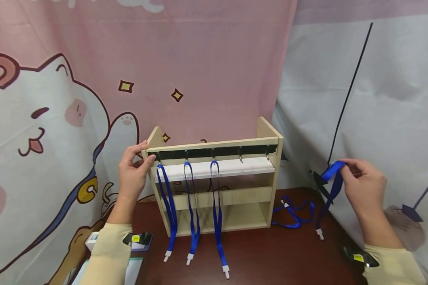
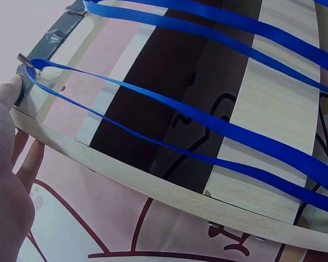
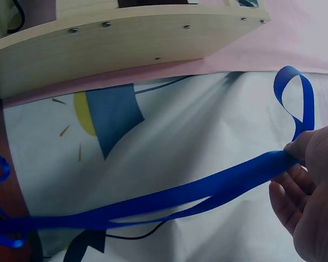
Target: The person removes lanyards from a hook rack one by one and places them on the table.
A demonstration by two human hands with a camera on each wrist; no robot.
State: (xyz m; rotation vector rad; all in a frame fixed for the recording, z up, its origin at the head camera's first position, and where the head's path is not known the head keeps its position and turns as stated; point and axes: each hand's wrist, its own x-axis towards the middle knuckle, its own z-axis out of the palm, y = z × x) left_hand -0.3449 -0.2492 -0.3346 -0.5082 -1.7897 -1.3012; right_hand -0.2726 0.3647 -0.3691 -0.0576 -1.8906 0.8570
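A printed cat curtain [image 1: 57, 118] and a grey-white drape [image 1: 378, 99] close in a dark red surface [image 1: 271, 257], where a pale wooden rack [image 1: 214, 182] stands upright, its open shelves holding nothing that can be seen. A black strip [image 1: 214, 152] along the rack's top rail carries five small hooks; three blue lanyards [image 1: 192, 213] hang from the three on the left, clips resting on the surface, while the two right-hand hooks [image 1: 254, 156] are bare. The person's left hand [image 1: 132, 172] rests against the rack's upper left corner, fingers nearly straight and thumb on the front rail, apparently to steady the frame. Well off to the right, the right hand [image 1: 363, 184] pinches the loop end of a fourth lanyard [image 1: 329, 190] between thumb and curled fingers, its tail hanging down to a white clip [image 1: 320, 234] just above the surface. One more lanyard [image 1: 294, 213] lies loosely coiled on the surface beside the rack's right foot, between rack and raised hand.
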